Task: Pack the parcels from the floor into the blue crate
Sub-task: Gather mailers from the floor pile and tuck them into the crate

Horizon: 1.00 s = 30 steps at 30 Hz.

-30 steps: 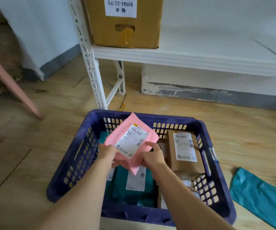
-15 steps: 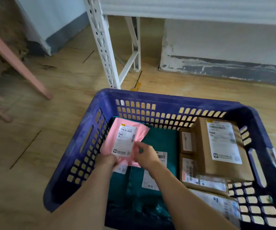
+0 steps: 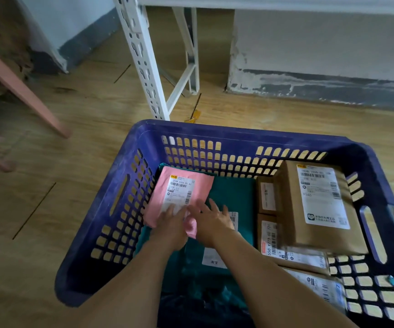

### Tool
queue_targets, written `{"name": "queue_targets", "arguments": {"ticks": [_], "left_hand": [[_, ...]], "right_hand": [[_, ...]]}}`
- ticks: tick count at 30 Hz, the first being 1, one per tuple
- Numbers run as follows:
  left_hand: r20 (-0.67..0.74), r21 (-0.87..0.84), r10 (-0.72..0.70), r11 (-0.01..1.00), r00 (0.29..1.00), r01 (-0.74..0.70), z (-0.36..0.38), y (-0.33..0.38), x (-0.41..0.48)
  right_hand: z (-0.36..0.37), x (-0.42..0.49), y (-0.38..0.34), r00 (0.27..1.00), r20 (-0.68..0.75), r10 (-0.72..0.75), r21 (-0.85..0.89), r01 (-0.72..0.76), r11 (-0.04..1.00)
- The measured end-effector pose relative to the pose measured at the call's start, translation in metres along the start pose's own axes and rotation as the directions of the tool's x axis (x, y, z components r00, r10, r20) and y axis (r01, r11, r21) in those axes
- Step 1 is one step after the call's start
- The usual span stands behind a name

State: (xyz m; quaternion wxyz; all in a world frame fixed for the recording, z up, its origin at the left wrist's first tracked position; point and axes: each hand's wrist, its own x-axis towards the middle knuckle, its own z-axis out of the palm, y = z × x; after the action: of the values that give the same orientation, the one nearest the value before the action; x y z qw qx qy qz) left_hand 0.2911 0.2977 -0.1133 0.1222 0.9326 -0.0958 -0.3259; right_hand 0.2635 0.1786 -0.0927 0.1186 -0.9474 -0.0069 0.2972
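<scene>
Pink parcel (image 3: 181, 188) flat in crate (image 3: 238, 133), far-left corner, atop teal bag (image 3: 233, 197). L hand (image 3: 171, 227) fingers straight, resting on label. R hand (image 3: 212, 224) fingers spread, touching near corner. Brown boxes (image 3: 319, 204) at right.

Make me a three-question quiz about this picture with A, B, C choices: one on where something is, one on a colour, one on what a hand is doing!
1. Where does the pink parcel lie in the blue crate?
A. By the left wall, on soft bags
B. Standing upright in the middle
C. Outside, on the floor

2. What colour are the soft bags under it?
A. Red
B. Teal
C. Yellow

3. How are the fingers of the right hand?
A. Curled in a fist
B. Pinching a pen
C. Spread out straight

Answers:
1 A: the parcel lies by the crate's left wall, over the bags.
2 B: dark teal shows beside and below the parcel.
3 C: the fingers fan out by the parcel's edge and grip nothing.
</scene>
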Motion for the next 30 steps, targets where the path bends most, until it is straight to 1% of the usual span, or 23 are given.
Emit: {"name": "queue_targets", "arguments": {"ticks": [1,2,4,6,9,12,16,18,21,25,30], "left_hand": [[0.022,0.02,-0.013,1.0,1.0,0.013,0.0,-0.001,0.001],[0.014,0.023,-0.024,0.999,1.0,0.024,-0.001,-0.002,0.002],[-0.056,0.02,-0.036,0.999,0.998,0.037,-0.006,0.0,0.0],[-0.145,0.036,-0.013,0.999,0.989,0.019,-0.013,0.005,-0.005],[-0.213,0.044,0.042,0.998,0.976,-0.033,-0.024,0.016,-0.015],[-0.231,0.033,0.094,0.996,0.968,-0.088,-0.038,0.032,-0.025],[-0.285,0.03,0.181,0.983,0.941,-0.18,-0.058,0.063,-0.044],[-0.299,-0.004,0.216,0.974,0.93,-0.228,-0.066,0.084,-0.052],[-0.317,0.013,0.294,0.952,0.902,-0.306,-0.076,0.121,-0.059],[-0.307,0.062,0.401,0.913,0.863,-0.403,-0.074,0.172,-0.071],[-0.257,0.099,0.525,0.85,0.812,-0.518,-0.061,0.229,-0.085]], "right_hand": [[-0.002,0.001,0.002,1.0,0.015,-0.008,0.01,0.008,1.0],[-0.004,0.001,0.003,1.0,0.016,-0.016,0.031,0.015,0.999],[-0.01,-0.002,0.007,1.0,-0.024,-0.016,0.095,0.019,0.995],[-0.015,-0.008,0.011,0.995,-0.098,-0.002,0.147,0.016,0.989],[-0.025,-0.025,0.017,0.979,-0.2,0.033,0.196,0.007,0.981],[-0.041,-0.048,0.021,0.966,-0.247,0.077,0.237,-0.017,0.971],[-0.063,-0.083,0.034,0.949,-0.298,0.106,0.232,-0.036,0.972],[-0.073,-0.103,0.044,0.933,-0.342,0.114,0.203,-0.045,0.978],[-0.085,-0.126,0.059,0.911,-0.386,0.146,0.196,-0.074,0.978],[-0.101,-0.161,0.086,0.864,-0.466,0.19,0.188,-0.114,0.976],[-0.108,-0.207,0.128,0.819,-0.502,0.277,0.221,-0.188,0.957]]}}
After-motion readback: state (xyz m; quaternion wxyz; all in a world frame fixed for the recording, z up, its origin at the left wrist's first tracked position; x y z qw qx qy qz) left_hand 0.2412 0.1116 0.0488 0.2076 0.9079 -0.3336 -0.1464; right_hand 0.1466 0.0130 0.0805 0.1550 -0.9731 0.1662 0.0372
